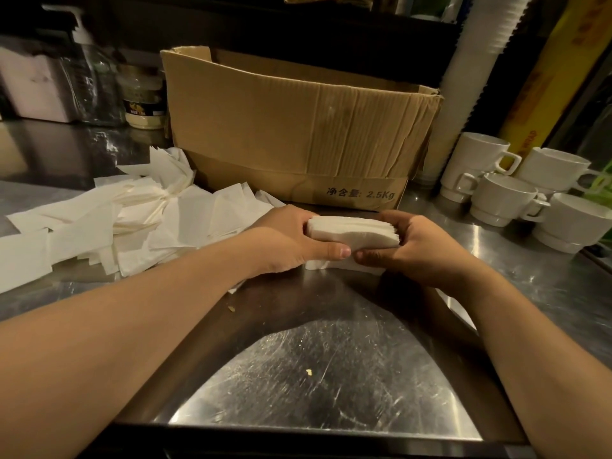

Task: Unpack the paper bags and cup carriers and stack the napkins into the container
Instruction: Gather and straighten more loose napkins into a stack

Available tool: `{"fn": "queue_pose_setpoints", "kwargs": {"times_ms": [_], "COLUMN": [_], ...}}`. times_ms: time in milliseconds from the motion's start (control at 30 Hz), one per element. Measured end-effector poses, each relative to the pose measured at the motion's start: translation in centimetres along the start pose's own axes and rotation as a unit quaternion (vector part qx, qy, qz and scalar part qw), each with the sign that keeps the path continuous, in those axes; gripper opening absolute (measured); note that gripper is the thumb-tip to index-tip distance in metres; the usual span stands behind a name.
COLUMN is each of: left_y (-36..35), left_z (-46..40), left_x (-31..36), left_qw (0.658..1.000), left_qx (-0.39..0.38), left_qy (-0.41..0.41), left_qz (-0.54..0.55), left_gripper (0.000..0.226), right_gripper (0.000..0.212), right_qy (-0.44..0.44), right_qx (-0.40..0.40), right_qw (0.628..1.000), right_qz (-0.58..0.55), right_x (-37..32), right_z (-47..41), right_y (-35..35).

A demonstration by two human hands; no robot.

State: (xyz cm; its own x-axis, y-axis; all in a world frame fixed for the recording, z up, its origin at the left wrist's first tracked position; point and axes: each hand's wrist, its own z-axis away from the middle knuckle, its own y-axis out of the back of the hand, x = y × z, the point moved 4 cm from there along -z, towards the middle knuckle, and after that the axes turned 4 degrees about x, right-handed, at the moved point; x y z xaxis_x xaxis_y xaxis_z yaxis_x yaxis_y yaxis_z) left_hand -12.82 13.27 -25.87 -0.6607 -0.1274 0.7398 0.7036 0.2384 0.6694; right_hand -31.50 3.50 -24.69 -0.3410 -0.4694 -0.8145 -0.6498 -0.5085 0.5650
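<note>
Squaring a napkin stack [352, 234], left hand [284, 238] and right hand [420, 248] curl fingers round its ends; loose napkins [132, 220] remain unsorted beside the cardboard box [298, 127]

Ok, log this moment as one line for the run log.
step: squaring napkin stack | left hand: grips stack | right hand: grips stack | loose napkins: left of stack | box: behind
</note>
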Motion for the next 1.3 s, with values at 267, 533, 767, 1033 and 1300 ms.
{"fn": "queue_pose_setpoints", "kwargs": {"times_ms": [267, 533, 767, 1033, 1300], "left_y": [0.1, 0.0, 0.1, 0.5, 0.6], "left_z": [0.3, 0.4, 0.5, 0.4, 0.5], "left_x": [0.4, 0.3, 0.2, 0.1, 0.4], "left_qw": [1.000, 1.000, 1.000, 0.999, 0.999], "left_qx": [0.004, 0.006, 0.007, 0.013, 0.021], "left_qy": [-0.004, 0.007, -0.009, -0.017, -0.012], "left_qz": [0.003, -0.019, -0.004, 0.032, 0.031], "left_gripper": [0.040, 0.058, 0.045, 0.039, 0.035], "right_gripper": [0.047, 0.091, 0.116, 0.037, 0.034], "right_qy": [-0.007, -0.081, -0.046, 0.014, 0.027], "right_qx": [0.031, -0.053, -0.043, 0.020, 0.037], "right_qw": [0.999, 0.970, 0.990, 0.999, 0.999], "right_qz": [0.026, 0.221, 0.124, -0.025, -0.011], "right_x": [-0.3, -0.5, -0.4, -0.3, -0.8], "right_z": [0.3, 0.9, 0.5, 0.2, 0.5], "right_y": [0.1, -0.7, -1.0, -0.3, 0.2]}}
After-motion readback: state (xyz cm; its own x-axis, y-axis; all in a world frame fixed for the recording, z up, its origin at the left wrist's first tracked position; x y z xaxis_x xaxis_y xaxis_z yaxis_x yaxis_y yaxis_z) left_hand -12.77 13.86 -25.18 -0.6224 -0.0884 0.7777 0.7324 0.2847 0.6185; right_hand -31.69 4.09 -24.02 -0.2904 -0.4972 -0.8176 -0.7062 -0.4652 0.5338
